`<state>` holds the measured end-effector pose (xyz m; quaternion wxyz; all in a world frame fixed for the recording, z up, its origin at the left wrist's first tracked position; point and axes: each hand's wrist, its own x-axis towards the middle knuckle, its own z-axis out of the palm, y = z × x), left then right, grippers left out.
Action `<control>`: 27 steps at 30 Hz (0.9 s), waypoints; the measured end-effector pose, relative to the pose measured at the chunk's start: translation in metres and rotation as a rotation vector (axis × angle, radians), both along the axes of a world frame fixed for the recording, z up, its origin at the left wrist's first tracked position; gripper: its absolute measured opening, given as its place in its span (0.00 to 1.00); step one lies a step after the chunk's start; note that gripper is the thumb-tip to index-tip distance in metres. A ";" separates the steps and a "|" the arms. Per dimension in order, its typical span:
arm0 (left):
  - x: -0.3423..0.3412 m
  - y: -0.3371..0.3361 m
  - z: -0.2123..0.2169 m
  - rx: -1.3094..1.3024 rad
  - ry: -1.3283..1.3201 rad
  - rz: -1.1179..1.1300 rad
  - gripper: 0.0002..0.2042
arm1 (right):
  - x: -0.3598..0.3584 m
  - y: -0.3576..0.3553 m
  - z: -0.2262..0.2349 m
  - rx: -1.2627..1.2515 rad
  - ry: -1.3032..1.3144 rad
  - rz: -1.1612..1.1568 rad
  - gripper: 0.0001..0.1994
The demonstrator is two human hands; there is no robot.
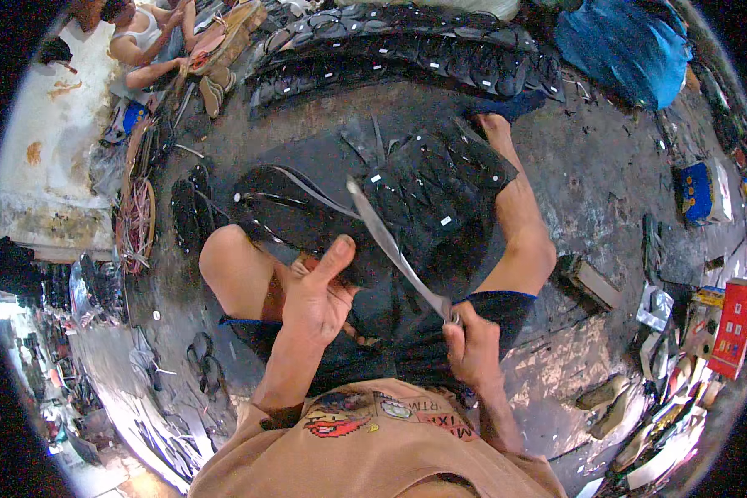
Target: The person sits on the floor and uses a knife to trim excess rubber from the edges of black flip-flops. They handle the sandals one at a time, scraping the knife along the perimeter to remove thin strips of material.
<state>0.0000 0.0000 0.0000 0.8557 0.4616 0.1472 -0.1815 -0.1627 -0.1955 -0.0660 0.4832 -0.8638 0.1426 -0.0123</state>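
Observation:
My right hand [473, 340] is closed around the near end of a long, narrow, grey blade-like tool [396, 249], which slants away to the left. Its exact kind is not clear. My left hand [317, 303] has its thumb raised and apart from the palm; its other fingers are partly hidden. Just beyond that hand lies a black sandal [266, 203] with a thin strap, which the tool's far end overlaps in view. Between my bent knees is a heap of black sandals [432, 183] bearing small white tags.
Rows of black sandals [407, 70] line the far side, beside a blue plastic bag [627, 50]. At the far left another person [145, 41] handles something. A brick-like block [591, 282] and a red box [730, 328] stand right; bundled strips [137, 216] lie left.

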 end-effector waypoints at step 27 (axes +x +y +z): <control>-0.017 0.026 -0.036 0.349 0.010 0.173 0.24 | 0.007 0.035 0.009 0.308 0.317 0.343 0.16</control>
